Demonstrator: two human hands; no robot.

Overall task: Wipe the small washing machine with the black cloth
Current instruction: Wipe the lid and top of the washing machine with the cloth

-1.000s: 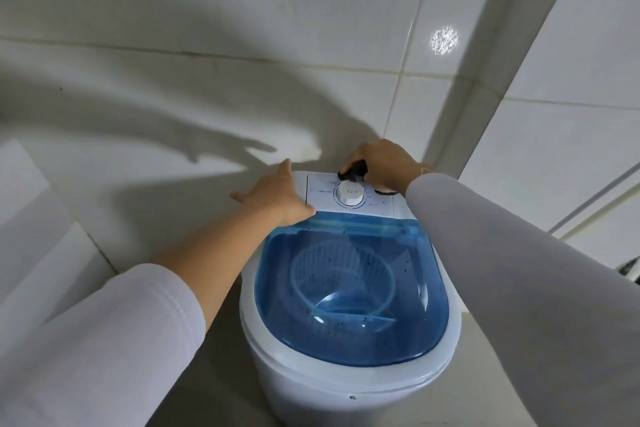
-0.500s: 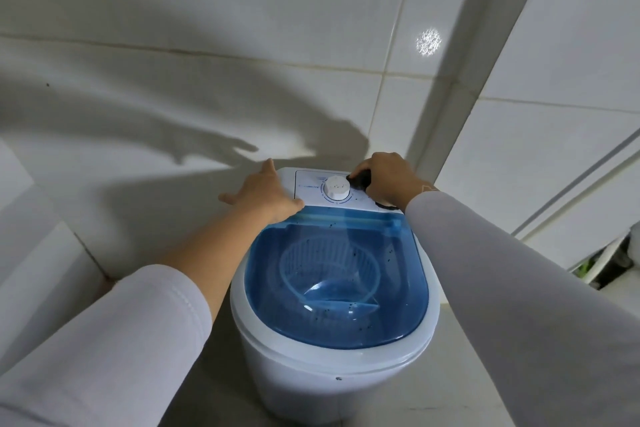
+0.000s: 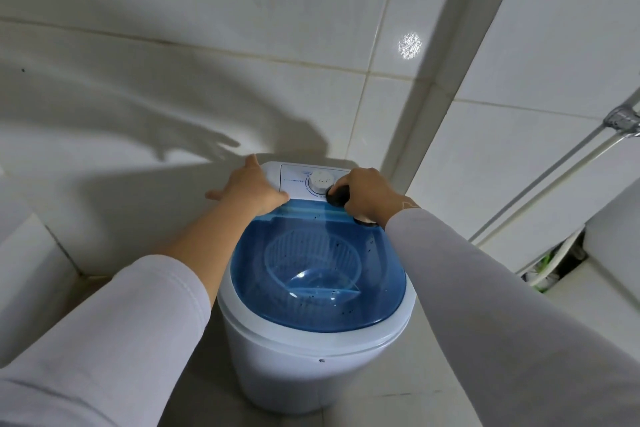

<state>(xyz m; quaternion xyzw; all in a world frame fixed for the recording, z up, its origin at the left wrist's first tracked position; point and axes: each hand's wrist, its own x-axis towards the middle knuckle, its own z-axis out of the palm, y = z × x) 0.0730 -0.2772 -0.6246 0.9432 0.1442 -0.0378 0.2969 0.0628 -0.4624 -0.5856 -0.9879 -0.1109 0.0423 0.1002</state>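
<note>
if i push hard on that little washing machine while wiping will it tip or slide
Probably it would slide or rock: the small washing machine looks like light plastic, and its body narrows toward the base. The left hand rests on its top corner, seemingly bracing it. The right hand grips the black cloth beside the dial, so light pressure should do.

Glossy plastic washing machine (image 3: 311,367), translucent lid (image 3: 318,270)

Both arms reach forward; left hand (image 3: 247,188) flat with fingers spread, right hand (image 3: 369,191) curled tight.
</note>
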